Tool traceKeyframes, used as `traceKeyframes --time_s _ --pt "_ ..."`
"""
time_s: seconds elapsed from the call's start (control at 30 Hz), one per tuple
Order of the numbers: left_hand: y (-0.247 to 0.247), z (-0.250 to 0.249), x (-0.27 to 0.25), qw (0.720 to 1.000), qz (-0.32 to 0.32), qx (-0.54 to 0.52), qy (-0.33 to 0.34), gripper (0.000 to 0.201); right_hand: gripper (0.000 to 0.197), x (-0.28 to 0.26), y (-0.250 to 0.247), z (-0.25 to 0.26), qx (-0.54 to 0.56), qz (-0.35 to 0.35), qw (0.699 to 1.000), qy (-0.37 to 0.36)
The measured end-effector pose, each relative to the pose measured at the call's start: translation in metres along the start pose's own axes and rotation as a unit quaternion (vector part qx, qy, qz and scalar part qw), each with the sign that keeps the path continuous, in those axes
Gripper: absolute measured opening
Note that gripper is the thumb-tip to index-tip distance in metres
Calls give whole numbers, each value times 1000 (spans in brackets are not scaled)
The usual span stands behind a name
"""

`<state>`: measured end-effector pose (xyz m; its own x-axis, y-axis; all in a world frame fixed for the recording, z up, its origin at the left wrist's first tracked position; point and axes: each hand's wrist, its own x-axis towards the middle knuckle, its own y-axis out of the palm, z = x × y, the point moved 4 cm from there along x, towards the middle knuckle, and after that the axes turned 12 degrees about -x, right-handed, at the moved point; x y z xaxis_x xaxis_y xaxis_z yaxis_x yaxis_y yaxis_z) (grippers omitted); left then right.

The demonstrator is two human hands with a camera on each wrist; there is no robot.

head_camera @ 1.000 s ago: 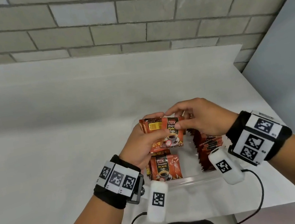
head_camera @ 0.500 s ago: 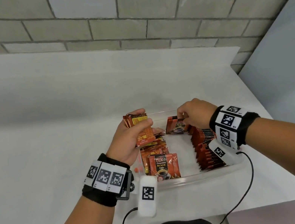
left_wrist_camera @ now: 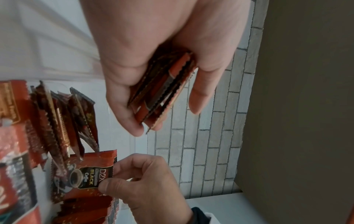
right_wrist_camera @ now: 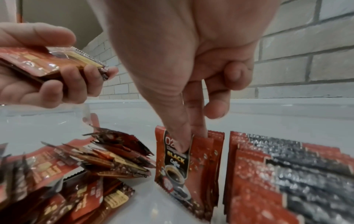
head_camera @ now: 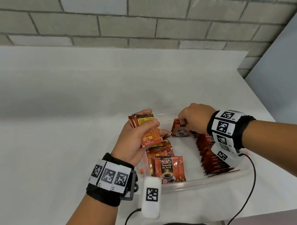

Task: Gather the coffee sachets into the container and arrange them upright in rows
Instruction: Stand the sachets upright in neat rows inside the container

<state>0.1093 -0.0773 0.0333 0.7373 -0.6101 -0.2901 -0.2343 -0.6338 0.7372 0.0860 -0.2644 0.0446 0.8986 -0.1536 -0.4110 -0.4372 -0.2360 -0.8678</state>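
The left hand (head_camera: 137, 138) grips a small stack of sachets (head_camera: 147, 130), thumb across the printed backs and fingers curled behind; in the left wrist view the stack (left_wrist_camera: 162, 91) shows as several serrated edges fanned between thumb and fingers. It is held above the far left corner of the container (head_camera: 205, 182). The right hand (head_camera: 197, 118) pinches a single sachet (head_camera: 180, 131) by its top edge between thumb and forefinger. In the right wrist view that sachet (right_wrist_camera: 178, 165) stands upright with its lower edge at the container floor, at the far end of the right-hand row (head_camera: 210, 155).

The sachets are orange-red foil with zigzag-cut ends; the front carries a dark panel reading "BLACK Coffee" over a cup of coffee, and the back has a yellow block of small print. The right-hand row stands on edge, packed close along the container's right wall. On the left a looser pile (head_camera: 160, 150) leans and overlaps, with one front-facing sachet (head_camera: 168, 169) propped near the front wall.

The container is clear plastic, shallow, with a rounded rim, and sits on a white tabletop (head_camera: 51, 149) near its front right part. Behind the tabletop rises a wall of pale grey bricks (head_camera: 146, 13); a plain grey panel (head_camera: 294, 66) stands to the right.
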Motion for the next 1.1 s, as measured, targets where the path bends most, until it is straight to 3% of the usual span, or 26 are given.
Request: traceKeyframes --time_s 0.33,0.5,0.63,0.9,1.1 --pt "-3 1 4 1000 5 2 -6 41 20 -1 -4 5 -100 -33 994 -12" --pt "-2 1 4 1000 11 9 -4 48 15 -2 -5 6 -93 -36 995 -14" --pt "-5 2 5 1000 2 13 -4 36 13 -8 -3 8 -62 -39 997 -10" --pt "-7 2 6 1000 -4 20 -4 34 28 -15 20 23 -75 130 983 -110" --pt "-6 2 6 1000 -4 16 -5 33 35 -7 24 22 -120 155 974 -111"
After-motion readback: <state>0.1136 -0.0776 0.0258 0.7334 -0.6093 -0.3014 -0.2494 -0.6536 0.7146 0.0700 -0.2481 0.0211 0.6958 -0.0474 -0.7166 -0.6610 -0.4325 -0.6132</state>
